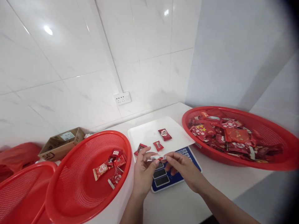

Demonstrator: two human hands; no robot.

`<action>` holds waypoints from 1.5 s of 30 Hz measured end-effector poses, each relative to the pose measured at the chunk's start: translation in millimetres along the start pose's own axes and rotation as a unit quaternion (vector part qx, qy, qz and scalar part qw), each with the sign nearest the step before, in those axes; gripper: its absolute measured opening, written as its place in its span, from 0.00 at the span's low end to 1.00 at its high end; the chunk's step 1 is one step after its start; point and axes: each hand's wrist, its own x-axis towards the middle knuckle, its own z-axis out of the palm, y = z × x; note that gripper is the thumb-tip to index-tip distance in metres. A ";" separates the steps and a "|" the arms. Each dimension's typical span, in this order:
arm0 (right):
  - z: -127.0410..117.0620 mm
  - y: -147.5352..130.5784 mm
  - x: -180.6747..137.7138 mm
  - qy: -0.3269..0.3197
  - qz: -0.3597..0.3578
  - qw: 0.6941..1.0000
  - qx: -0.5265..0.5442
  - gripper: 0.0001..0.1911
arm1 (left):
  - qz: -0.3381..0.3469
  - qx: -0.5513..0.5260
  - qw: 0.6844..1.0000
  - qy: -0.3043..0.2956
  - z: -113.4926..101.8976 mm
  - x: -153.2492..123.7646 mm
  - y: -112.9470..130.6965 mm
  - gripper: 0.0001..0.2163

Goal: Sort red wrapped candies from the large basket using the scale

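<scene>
Candy (158, 158), small, red-and-white wrapper, held level between both hands just above the keypad of the blue scale (174, 179) on the white worktop (177, 205).

Left hand (143, 174): thumb and fingers (147, 151) closed on the wrapper's left end. Right hand (184, 170): fingertips (170, 158) pinched on the right end. Neither hand holds anything else.

White scale tray (144, 132): three red sweets (164, 134) on it, lying apart from one another.

Left of the scale, just beside it: red mesh basket (70, 174), a few wrapped pieces (112, 169) in its right half. Right of the scale: larger red basket (275, 161), heaped with red packets (224, 133). Third red basket (21, 189) at the far left edge, with a cardboard box (61, 144) behind it. Wall socket (122, 98) on the tiles.
</scene>
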 end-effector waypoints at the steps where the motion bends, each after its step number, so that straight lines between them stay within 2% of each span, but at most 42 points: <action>1: 0.2 -0.1 -0.6 -0.009 0.003 1.000 0.013 0.20 | 0.010 0.012 1.000 -0.008 -0.5 -0.2 0.4 0.13; 4: 1.2 -2.1 -1.4 -0.020 0.009 0.999 0.029 0.21 | 0.046 0.054 0.997 -0.044 -2.3 -0.8 1.2 0.01; 6: 1.8 -4.7 -1.2 -0.008 0.006 1.000 0.008 0.19 | 0.063 0.064 0.995 -0.051 -3.1 -0.8 1.5 0.02; 9: 2.0 -9.1 -0.8 0.013 -0.010 1.000 -0.024 0.18 | 0.072 0.061 0.995 -0.027 -3.6 -0.3 1.6 0.02; 14: 2.6 -10.9 -2.3 0.067 -0.039 0.993 -0.087 0.14 | 0.060 0.036 0.998 -0.006 -2.3 -0.3 0.4 0.07; 20: 3.2 -4.9 -4.6 0.048 -0.057 0.988 -0.132 0.12 | 0.002 -0.022 0.999 -0.025 1.4 -0.9 -0.7 0.11; 25: 3.5 -5.5 -5.3 0.024 -0.055 0.987 -0.147 0.15 | 0.002 -0.026 1.000 -0.003 2.8 -0.1 0.7 0.10; 29: 4.0 -7.0 -5.0 0.025 -0.041 0.987 -0.156 0.15 | -0.004 -0.023 1.000 -0.009 4.3 -1.1 -0.4 0.11; 32: -0.4 -8.2 -4.1 0.026 -0.058 0.981 -0.182 0.13 | 0.021 -0.001 1.000 0.003 3.0 -1.4 -1.2 0.12; 35: -11.4 -11.6 0.8 0.085 -0.101 0.961 -0.241 0.11 | 0.067 0.029 0.995 0.064 -1.8 0.1 -0.5 0.10; 37: -20.6 -14.0 7.5 0.145 -0.130 0.936 -0.294 0.11 | 0.085 0.031 0.990 0.110 -5.7 1.7 0.5 0.09; 39: -29.2 -15.3 15.5 0.177 -0.163 0.907 -0.344 0.11 | 0.091 0.027 0.986 0.139 -8.5 3.1 1.1 0.09; 42: -39.7 -16.6 24.3 0.153 -0.195 0.881 -0.404 0.16 | 0.094 0.036 0.984 0.146 -10.0 3.8 0.8 0.08; 45: -53.5 -22.5 23.6 0.131 -0.187 0.873 -0.431 0.19 | 0.102 0.063 0.982 0.143 -9.5 3.0 -0.6 0.08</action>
